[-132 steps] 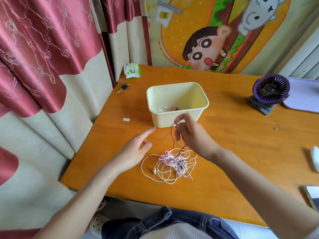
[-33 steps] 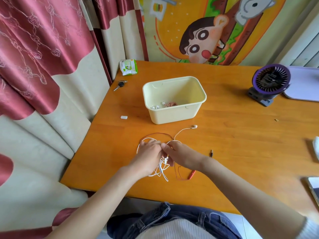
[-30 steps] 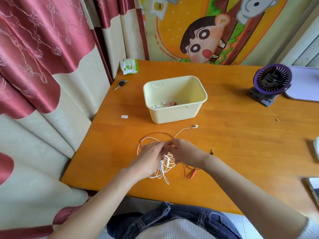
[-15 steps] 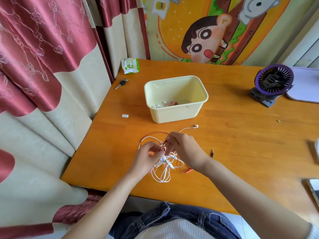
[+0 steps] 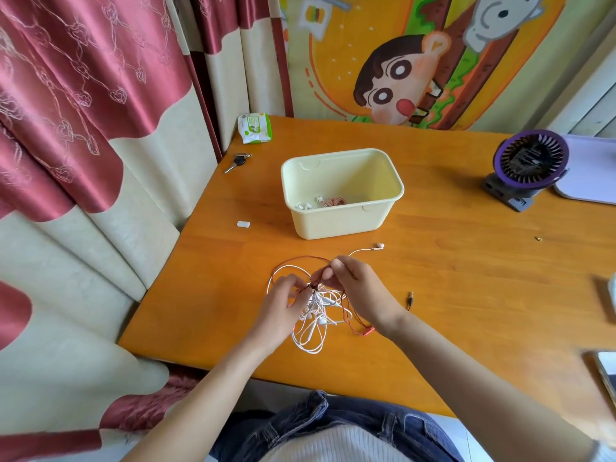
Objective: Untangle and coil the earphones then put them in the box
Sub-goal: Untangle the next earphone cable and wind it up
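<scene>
A tangle of white and red earphone cords (image 5: 316,315) lies on the orange table near its front edge. My left hand (image 5: 281,306) pinches the tangle from the left. My right hand (image 5: 358,290) pinches a red cord at the top of the tangle, lifted slightly. One white earbud (image 5: 378,246) trails off toward the box, and a jack plug (image 5: 410,296) lies to the right. The cream plastic box (image 5: 343,221) stands behind the tangle and holds a coiled reddish earphone (image 5: 333,202) and white earbuds (image 5: 305,205).
A purple desk fan (image 5: 526,165) stands at the right, with a lilac tray (image 5: 593,175) behind it. A key (image 5: 237,161), a wipes packet (image 5: 255,127) and a small white piece (image 5: 243,224) lie at the left. A phone (image 5: 606,371) sits at the right edge. Curtains hang left.
Both hands came together on the tangle from earlier spread positions. Over the last second they lifted and pulled cords apart, the right hand rising with a red cord; the red end slid right.
</scene>
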A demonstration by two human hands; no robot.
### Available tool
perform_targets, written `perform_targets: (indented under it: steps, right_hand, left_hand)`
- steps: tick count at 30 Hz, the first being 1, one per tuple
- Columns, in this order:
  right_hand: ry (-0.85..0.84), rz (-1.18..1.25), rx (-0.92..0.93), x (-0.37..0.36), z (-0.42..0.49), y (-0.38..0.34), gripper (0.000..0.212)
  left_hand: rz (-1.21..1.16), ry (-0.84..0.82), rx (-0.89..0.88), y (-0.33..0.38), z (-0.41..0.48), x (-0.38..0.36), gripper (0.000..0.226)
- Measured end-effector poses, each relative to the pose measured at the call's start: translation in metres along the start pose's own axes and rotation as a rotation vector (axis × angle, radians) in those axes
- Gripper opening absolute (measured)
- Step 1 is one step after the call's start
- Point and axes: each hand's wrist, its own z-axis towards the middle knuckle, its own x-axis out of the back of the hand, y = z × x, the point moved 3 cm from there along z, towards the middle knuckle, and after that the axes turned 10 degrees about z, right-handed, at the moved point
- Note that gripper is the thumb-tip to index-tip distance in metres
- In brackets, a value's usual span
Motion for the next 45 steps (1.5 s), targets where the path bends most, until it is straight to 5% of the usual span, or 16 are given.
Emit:
perform_targets:
  steps: [3, 8, 12, 21, 28, 39, 45]
  right_hand:
    - [0.023, 0.03, -0.012, -0.001, 0.002, 0.0, 0.034]
    - [-0.032, -0.397, -0.062, -0.002, 0.004, 0.014, 0.022]
    - [-0.105, -0.501, -0.122, -0.009, 0.003, 0.023, 0.024]
    - [-0.205, -0.786, -0.024, -0.005, 0.003, 0.026, 0.023]
    - [-0.039, -0.747, 0.065, 0.003, 0.007, 0.024, 0.023]
    - [0.003, -0.72, 0.133, -0.002, 0.002, 0.031, 0.017]
    - [0.01, -0.704, 0.125, 0.003, 0.001, 0.03, 0.016]
  left_hand:
    - [0.036, -0.067, 0.005, 0.0, -0.001, -0.006, 0.019]
    - [0.012, -0.042, 0.0, 0.009, -0.004, -0.011, 0.017]
    - [0.013, -0.017, -0.019, 0.015, -0.003, -0.009, 0.006]
    - [0.002, 0.038, 0.107, 0.005, 0.002, -0.002, 0.019]
    - [-0.257, 0.009, 0.183, 0.01, -0.001, 0.004, 0.02]
    - [0.082, 0.06, 0.095, 0.005, -0.004, 0.011, 0.012]
    - [0.002, 0.024, 0.084, -0.001, -0.007, 0.01, 0.018]
